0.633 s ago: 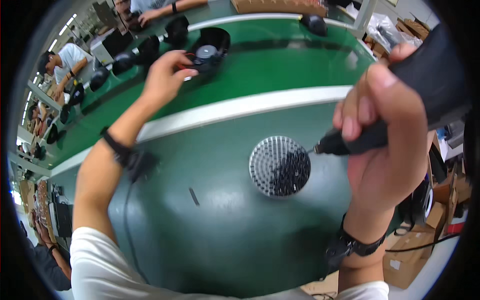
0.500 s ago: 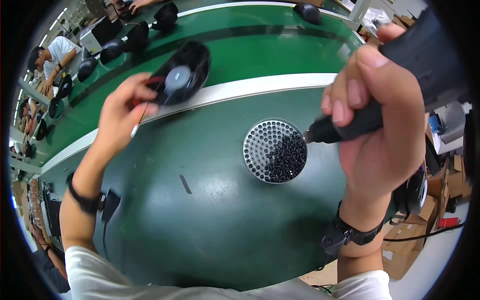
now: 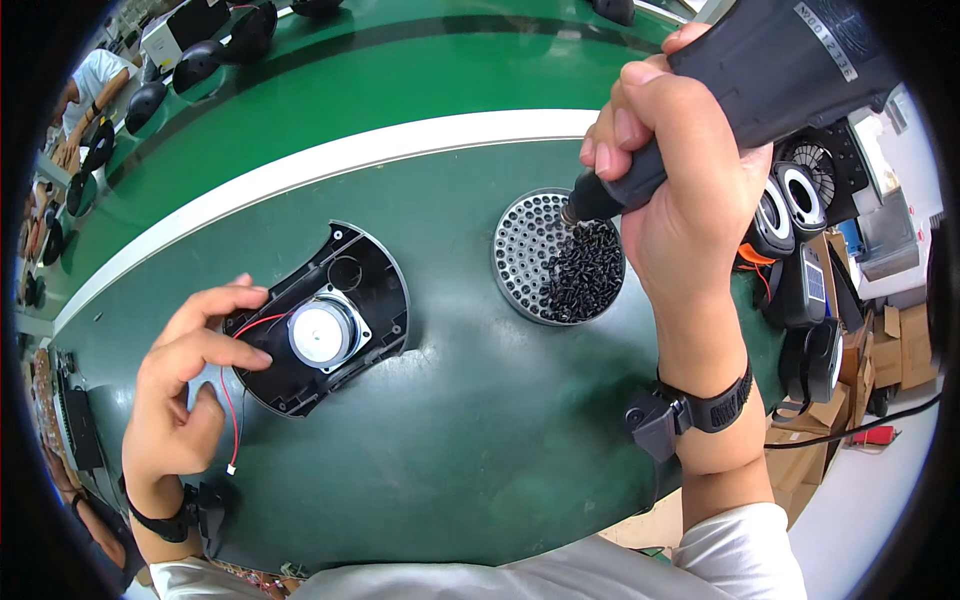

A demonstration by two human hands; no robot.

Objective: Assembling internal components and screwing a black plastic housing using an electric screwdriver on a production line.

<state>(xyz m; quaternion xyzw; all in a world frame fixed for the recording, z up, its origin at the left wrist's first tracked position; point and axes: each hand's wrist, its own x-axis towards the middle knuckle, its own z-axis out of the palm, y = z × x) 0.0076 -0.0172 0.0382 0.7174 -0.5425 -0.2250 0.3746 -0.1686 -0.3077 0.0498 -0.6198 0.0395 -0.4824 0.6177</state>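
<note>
1. Black plastic shell (image 3: 378, 280) with a round silver speaker (image 3: 320, 335) just went from over the bright green belt (image 3: 450, 80) to the dark green bench (image 3: 450, 450), so it's no longer being carried.
2. Left hand (image 3: 170, 405): fingers loosely spread at its edge, can't tell if touching.
3. Right hand (image 3: 690, 170) grips a black power screwdriver (image 3: 765, 85), tip by small black screws (image 3: 588, 270) in the round grey holed dish (image 3: 518, 245).

Brown cardboard boxes (image 3: 912, 345) near a small red object (image 3: 876, 437), far right
</note>
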